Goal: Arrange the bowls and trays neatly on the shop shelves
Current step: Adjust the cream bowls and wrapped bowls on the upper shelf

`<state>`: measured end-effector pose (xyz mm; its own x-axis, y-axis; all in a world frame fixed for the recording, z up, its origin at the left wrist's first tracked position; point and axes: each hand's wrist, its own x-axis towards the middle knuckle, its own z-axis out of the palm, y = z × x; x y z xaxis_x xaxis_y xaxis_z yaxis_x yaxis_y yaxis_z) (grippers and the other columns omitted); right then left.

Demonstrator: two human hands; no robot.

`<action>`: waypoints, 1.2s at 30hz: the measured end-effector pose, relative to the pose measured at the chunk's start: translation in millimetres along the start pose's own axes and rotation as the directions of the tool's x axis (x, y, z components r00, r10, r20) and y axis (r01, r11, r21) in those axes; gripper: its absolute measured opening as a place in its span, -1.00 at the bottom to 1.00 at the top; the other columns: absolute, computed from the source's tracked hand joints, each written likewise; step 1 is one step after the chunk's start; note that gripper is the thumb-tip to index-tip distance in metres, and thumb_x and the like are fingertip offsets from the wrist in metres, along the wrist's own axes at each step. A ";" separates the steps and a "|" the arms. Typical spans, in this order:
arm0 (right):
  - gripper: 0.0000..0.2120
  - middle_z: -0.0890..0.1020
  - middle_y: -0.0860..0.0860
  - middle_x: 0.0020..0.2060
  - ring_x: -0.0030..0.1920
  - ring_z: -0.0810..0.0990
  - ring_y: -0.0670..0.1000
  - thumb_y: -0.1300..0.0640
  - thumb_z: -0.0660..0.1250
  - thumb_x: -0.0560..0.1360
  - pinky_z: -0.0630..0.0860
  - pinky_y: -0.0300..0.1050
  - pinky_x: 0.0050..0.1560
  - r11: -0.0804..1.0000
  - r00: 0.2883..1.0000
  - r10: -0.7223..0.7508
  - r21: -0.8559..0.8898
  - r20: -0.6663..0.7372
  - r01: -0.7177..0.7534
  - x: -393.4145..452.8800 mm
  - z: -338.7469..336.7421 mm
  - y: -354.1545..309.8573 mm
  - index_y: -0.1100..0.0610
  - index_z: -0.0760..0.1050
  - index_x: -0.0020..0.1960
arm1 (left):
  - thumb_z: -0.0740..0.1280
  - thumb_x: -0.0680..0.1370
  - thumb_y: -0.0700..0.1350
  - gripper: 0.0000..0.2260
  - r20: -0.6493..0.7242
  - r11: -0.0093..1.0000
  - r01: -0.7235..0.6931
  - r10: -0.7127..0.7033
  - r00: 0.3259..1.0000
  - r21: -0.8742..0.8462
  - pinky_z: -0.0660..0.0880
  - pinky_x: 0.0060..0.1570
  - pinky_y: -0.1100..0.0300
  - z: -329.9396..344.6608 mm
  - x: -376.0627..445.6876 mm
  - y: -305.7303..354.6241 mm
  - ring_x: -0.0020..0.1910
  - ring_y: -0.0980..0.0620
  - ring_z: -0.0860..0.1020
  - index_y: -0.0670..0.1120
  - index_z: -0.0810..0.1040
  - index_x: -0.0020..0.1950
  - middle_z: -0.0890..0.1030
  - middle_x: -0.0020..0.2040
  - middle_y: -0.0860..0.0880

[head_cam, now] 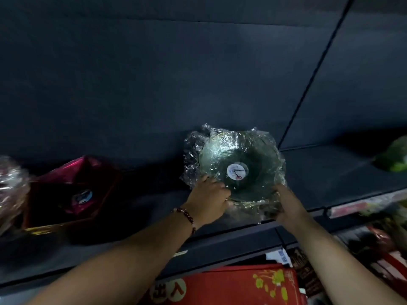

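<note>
A clear glass bowl (pixel 239 170) wrapped in crinkled plastic film, with a round white sticker in its middle, stands tilted on its edge on the dark shelf (pixel 143 208), its inside facing me. My left hand (pixel 209 200) grips its lower left rim; a beaded bracelet is on that wrist. My right hand (pixel 286 204) holds the lower right rim. The bowl leans toward the dark back panel.
A dark red square tray (pixel 72 190) with a gold edge lies on the same shelf to the left. Something wrapped in film (pixel 11 186) shows at the far left. A green wrapped item (pixel 394 157) sits on the right shelf. Red packages (pixel 231 285) fill the lower shelf.
</note>
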<state>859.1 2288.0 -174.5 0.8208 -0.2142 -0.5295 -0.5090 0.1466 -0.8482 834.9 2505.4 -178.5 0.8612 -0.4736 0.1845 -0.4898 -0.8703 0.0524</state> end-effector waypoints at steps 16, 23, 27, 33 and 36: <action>-0.67 0.64 0.12 -0.07 -0.17 0.62 0.12 0.16 0.32 0.46 0.56 -0.05 -0.31 0.997 0.979 0.050 0.056 0.198 -0.062 -54.7 200.2 53.2 0.13 0.51 0.21 | 0.12 0.54 0.14 -0.65 -0.055 0.974 0.165 -0.158 0.986 0.153 0.37 0.25 -0.01 -4.9 -159.9 -148.9 -0.04 -0.07 0.58 -0.01 0.62 -0.02 0.61 -0.10 -0.01; -0.37 0.41 0.00 0.40 0.33 0.44 0.12 -0.12 0.26 0.54 0.37 -0.06 0.24 0.904 0.972 -0.222 -0.358 0.075 0.234 -85.5 190.8 66.6 0.00 0.16 0.54 | 0.20 0.59 0.05 -0.50 -0.130 0.970 0.236 -0.242 0.962 -0.061 -0.03 0.51 -0.09 -2.6 -219.7 -125.1 0.55 -0.17 0.05 -0.02 0.25 0.52 0.14 0.56 -0.17; -0.29 -0.08 -0.27 0.52 0.52 -0.03 -0.14 -0.21 0.15 0.57 0.08 -0.05 0.48 0.558 0.761 -0.495 -0.519 0.419 0.648 -141.6 151.5 122.5 -0.12 -0.17 0.56 | 0.16 0.57 0.06 -0.44 -0.112 0.947 0.319 -0.321 0.940 -0.043 0.07 0.47 -0.07 6.0 -294.4 -89.1 0.54 -0.17 0.10 -0.08 0.19 0.55 0.14 0.56 -0.18; -0.35 -0.44 -0.31 0.42 0.34 -0.58 -0.28 -0.15 0.04 0.62 -0.46 -0.31 0.33 0.043 0.555 -0.308 -0.571 0.773 0.820 -141.2 98.9 248.8 -0.23 -0.36 0.48 | 0.16 0.52 0.12 -0.42 0.002 0.944 0.326 -0.327 0.945 0.052 0.14 0.39 -0.02 104.4 -362.5 -21.3 0.52 -0.07 0.17 0.02 0.20 0.53 0.23 0.54 -0.07; -0.35 -0.31 -0.15 0.50 0.45 -0.46 -0.16 -0.05 0.08 0.62 -0.41 -0.17 0.46 -0.031 0.533 -0.305 -0.568 0.789 0.823 -99.5 99.9 314.4 -0.10 -0.25 0.55 | 0.15 0.53 0.10 -0.45 0.021 0.924 0.368 -0.372 0.928 0.100 0.17 0.41 -0.02 178.6 -354.3 -22.9 0.47 -0.15 0.29 -0.02 0.26 0.51 0.29 0.51 -0.12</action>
<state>643.3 2451.9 -387.3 0.7974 0.6033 -0.0147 0.5440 -0.7291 -0.4154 565.3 2668.9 -420.3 0.9842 -0.1188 0.1316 -0.1222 -0.9923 0.0177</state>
